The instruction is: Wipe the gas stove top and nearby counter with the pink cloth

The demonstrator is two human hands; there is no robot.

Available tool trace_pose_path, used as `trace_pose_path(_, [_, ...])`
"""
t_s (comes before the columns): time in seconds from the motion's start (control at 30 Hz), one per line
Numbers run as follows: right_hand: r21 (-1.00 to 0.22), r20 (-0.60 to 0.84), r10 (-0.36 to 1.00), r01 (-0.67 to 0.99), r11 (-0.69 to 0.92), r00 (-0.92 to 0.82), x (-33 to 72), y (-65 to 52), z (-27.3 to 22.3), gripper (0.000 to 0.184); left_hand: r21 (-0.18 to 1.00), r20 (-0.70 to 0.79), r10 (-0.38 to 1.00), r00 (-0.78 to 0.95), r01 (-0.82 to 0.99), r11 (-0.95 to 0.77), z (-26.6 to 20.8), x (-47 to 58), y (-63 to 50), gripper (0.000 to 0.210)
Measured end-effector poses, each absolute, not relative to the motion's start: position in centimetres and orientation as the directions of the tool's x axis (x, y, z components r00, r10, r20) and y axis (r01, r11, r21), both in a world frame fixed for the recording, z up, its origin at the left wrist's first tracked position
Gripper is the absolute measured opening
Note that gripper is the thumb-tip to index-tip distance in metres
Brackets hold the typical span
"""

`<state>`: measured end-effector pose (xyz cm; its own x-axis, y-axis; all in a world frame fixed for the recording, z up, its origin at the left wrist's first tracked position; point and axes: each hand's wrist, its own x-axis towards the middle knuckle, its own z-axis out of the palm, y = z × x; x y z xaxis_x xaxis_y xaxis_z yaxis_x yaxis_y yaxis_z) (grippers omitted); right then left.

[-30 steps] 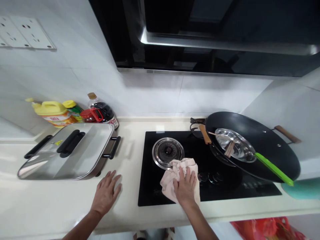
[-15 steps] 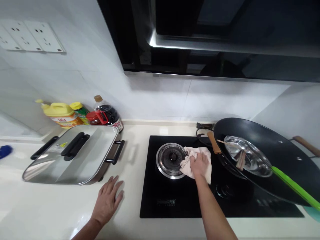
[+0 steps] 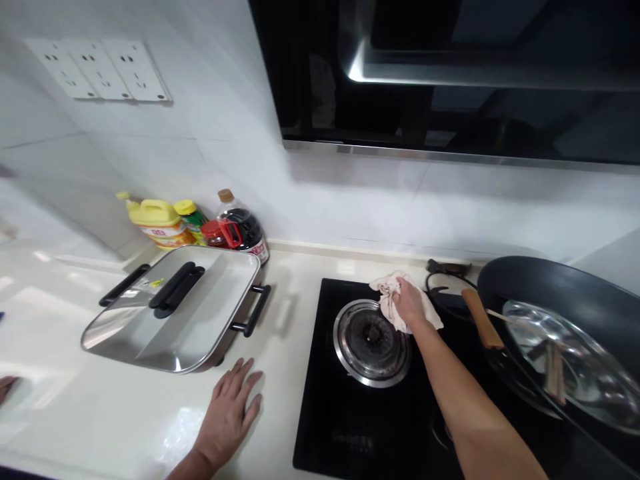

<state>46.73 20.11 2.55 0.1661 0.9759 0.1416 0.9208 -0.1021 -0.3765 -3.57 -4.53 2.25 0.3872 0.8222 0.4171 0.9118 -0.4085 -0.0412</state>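
Note:
My right hand [image 3: 409, 303] grips a pale pink cloth [image 3: 390, 290], its fingers bunched into the fabric. The cloth lies on the back part of the black glass cooktop [image 3: 325, 413], at the upper right of the round metal burner [image 3: 373, 343]. My left hand [image 3: 227, 410] rests flat on the white countertop [image 3: 125, 413] with its fingers apart, holding nothing. Close beyond its fingertips stands a rectangular electric pan with a glass lid [image 3: 200, 320] and black handles.
A large wok [image 3: 550, 280] with a wooden handle sits on the right side, holding a metal basin [image 3: 525, 313]. Along the wall are a yellow jug [image 3: 157, 217], a red-lidded jar [image 3: 214, 233] and a dark sauce bottle [image 3: 243, 227]. Another person's fingers [image 3: 6, 387] show at the left edge.
My right hand has slid the cloth from the burner's right side toward the back edge of the cooktop. My left hand stays on the counter. The view has turned left.

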Motion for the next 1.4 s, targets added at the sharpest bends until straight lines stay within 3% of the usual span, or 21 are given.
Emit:
trace_pose_path(0.23, [-0.33,0.122,0.938,0.905,-0.269,0.323,42.6,25.3,2.7,0.055,-0.009,0.398,0.843,0.362,0.92,-0.391,2.4,-3.4,-5.1,0.038])
trace_pose_path(0.4, [-0.316,0.117,0.953,0.92,-0.23,0.279,36.2,27.6,2.7,0.062,-0.001,0.37,0.864,0.342,0.93,-0.368,2.4,-3.2,-5.4,0.04])
trace_pose_path(0.67, [-0.351,0.123,0.985,0.923,0.158,-0.121,21.7,27.1,3.0,0.065,0.005,0.377,0.862,0.339,0.93,-0.368,2.6,-3.0,-5.7,0.039])
trace_pose_path(0.87, [-0.39,0.187,0.894,0.804,0.448,-0.408,14.3,21.9,3.5,0.062,0.064,0.368,0.879,0.305,0.934,-0.351,2.7,-2.9,-5.9,0.038])
trace_pose_path(1.07, [-0.419,0.233,0.771,0.655,0.629,-0.592,11.9,14.5,4.3,0.053,0.164,0.385,0.902,0.196,0.947,-0.276,2.4,-2.7,-6.4,0.056])
trace_pose_path(1.27, [-0.588,0.324,0.786,0.539,0.603,-0.526,12.5,6.9,2.6,0.038,0.19,0.42,0.889,0.184,0.939,-0.285,1.4,-3.3,-6.4,0.068])
trace_pose_path(1.4, [-0.764,0.283,0.891,0.478,0.434,-0.356,13.2,4.9,2.0,0.039,0.233,0.436,0.886,0.156,0.932,-0.278,1.3,-3.4,-6.4,0.07])
